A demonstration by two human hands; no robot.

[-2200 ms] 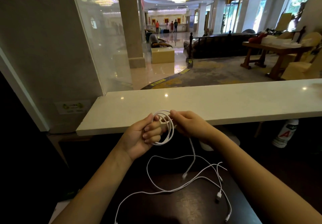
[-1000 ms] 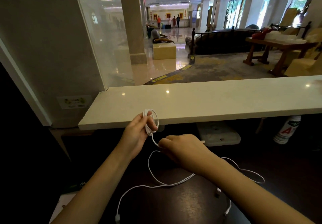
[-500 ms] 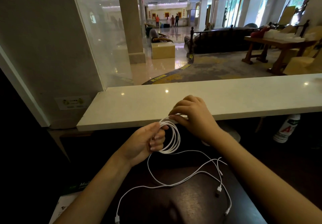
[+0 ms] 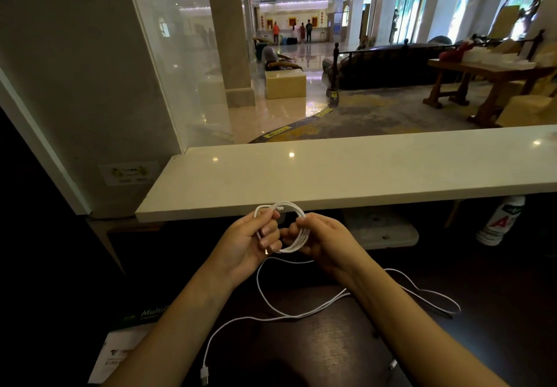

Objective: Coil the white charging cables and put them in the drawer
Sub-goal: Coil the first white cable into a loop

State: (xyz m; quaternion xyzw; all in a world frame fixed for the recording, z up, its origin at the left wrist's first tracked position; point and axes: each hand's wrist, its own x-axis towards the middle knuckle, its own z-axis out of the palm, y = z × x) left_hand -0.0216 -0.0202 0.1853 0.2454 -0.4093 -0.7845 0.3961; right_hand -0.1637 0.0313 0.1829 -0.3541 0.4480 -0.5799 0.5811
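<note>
Cable coil [image 4: 294, 207] held two-handed
It's pinched by the left hand [image 4: 241, 245] and gripped by the right hand [image 4: 324, 240]; the loose tail [image 4: 301, 314] is draped across the dark desk [image 4: 331, 350].

- "Multi", in pale letters on the green band of a box [image 4: 149, 314] at lower left; an arm hides the rest of the word.
- A large red "A" on the label of a white bottle [image 4: 500, 221] at right.
- Wall sticker [image 4: 129, 173]: green marks, print too small to read.
</note>
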